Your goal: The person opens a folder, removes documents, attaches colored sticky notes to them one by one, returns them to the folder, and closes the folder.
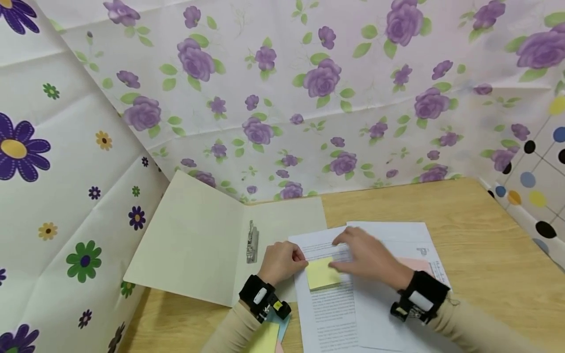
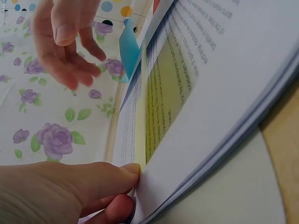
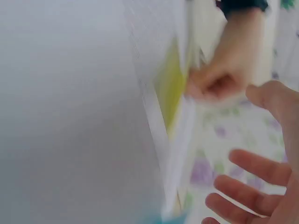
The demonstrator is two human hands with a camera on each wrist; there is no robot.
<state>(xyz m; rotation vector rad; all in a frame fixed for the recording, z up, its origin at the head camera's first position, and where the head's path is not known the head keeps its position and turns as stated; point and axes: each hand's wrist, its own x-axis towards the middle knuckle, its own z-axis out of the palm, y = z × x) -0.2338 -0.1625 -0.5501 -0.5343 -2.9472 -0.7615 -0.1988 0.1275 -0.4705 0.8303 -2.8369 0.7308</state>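
Observation:
A yellow sticky note (image 1: 322, 274) lies on a printed sheet (image 1: 326, 323). My left hand (image 1: 280, 262) pinches the note's left corner between thumb and curled fingers; in the left wrist view the thumb (image 2: 112, 175) presses on its edge. Just right of the note, my right hand (image 1: 368, 257) hovers with spread fingers, blurred and holding nothing. The right wrist view shows its fingers (image 3: 254, 186) apart from the paper. Under the right hand lies another white sheet (image 1: 388, 314), overlapping the printed one.
An open cream folder (image 1: 190, 240) with a metal clip (image 1: 251, 242) stands at left, its cover raised. Pink paper (image 1: 415, 264) shows beneath the right wrist. More coloured notes (image 1: 265, 338) lie by the left forearm. A blue note (image 2: 128, 51) sticks up beyond the pages. Flowered sheeting (image 1: 282, 98) backs the table.

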